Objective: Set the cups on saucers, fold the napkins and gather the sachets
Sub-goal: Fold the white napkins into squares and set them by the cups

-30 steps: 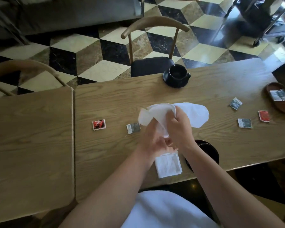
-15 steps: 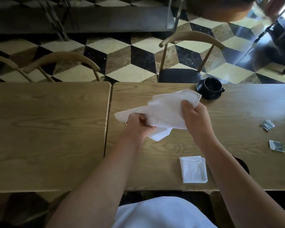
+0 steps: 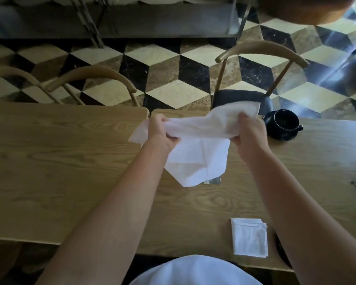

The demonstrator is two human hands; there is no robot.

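My left hand and right hand each grip one end of the white napkin, which hangs between them above the table. A folded napkin lies near me.

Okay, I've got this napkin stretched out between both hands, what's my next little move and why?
Probably lower the open napkin flat onto the table to fold it. Left hand and right hand hold it bunched in the air, while the folded napkin already lies near the edge.
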